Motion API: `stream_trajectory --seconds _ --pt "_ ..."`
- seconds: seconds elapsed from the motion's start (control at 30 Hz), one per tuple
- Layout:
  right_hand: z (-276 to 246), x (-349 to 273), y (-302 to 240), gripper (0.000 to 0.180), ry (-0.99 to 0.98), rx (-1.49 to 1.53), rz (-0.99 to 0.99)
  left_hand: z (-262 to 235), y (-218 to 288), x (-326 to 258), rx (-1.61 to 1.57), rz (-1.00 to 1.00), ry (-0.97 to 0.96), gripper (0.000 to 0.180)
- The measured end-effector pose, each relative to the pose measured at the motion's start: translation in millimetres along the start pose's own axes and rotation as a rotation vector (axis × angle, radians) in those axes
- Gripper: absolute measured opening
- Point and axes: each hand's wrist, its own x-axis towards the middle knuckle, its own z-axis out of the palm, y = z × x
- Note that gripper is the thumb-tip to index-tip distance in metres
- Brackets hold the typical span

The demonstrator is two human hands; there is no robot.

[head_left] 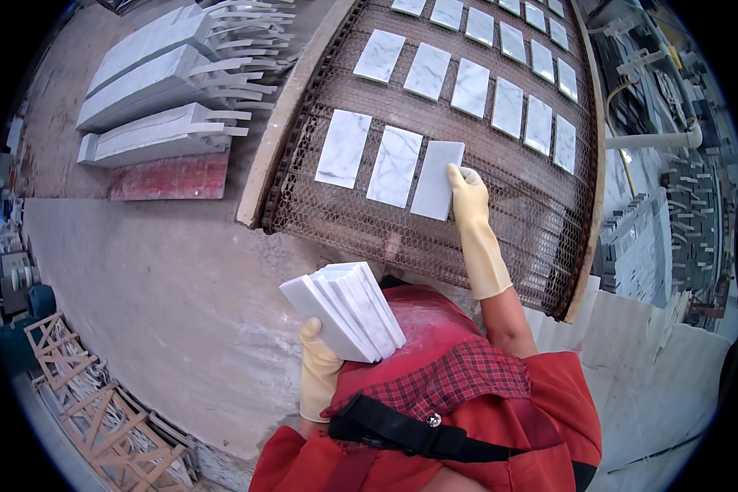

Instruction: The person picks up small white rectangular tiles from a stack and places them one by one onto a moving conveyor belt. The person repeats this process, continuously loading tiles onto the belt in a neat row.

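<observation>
My left hand (320, 365), in a cream rubber glove, is closed round a stack of several white marble tiles (346, 310) held against my red apron. At the near end of a mesh conveyor belt (336, 215), my right hand (469, 190), gloved alike, pinches the right edge of a single marble tile (437, 182). That tile is tilted slightly and looks plainer than its neighbours; whether it touches the mesh I cannot tell. Two grey-veined tiles lie flat to its left, the nearer one (394, 166) just beside it. Farther rows of tiles (470, 87) lie on the belt.
Strapped stacks of pale slabs (152, 90) stand left of the belt, on a red base (169, 175). A raised frame edge (291, 115) borders the belt. Wooden crate frames (111, 418) lie at lower left. Stacked dark tiles (697, 221) and a white pipe (656, 141) are on the right.
</observation>
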Motion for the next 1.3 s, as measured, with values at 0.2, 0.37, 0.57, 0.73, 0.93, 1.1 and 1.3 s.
stream_trajectory --seconds 0.2,0.37,0.57,0.73,0.93,1.1,1.3 --pt "-35.1 -34.6 -57.3 0.048 0.013 -0.244 0.087 1.9 3.8 2.2 0.010 -0.010 0.016 0.096" --pt "-15.5 -33.5 -72.2 0.045 -0.028 -0.360 -0.290 -5.0 11.3 0.3 -0.024 -0.038 0.045 0.097" --pt "94.1 2.8 -108.8 0.063 -0.175 -0.778 -0.900 1.1 13.9 -4.4 0.066 0.088 0.050 0.094" --pt "169.2 14.7 -123.1 0.070 -0.149 -0.964 -1.029 2.0 13.5 -18.9 0.096 0.160 0.131 0.093" --pt "198.1 19.1 -135.1 0.074 -0.204 -1.169 -0.860 -9.7 13.2 -26.1 0.049 0.167 0.148 0.093" --pt "199.8 19.0 -131.2 0.068 -0.140 -1.189 -0.858 1.5 10.7 -24.0 0.049 0.175 0.194 0.093" --pt "197.3 17.2 -134.5 0.066 -0.121 -1.179 -0.827 -13.4 7.9 -25.6 0.125 0.192 0.178 0.092"
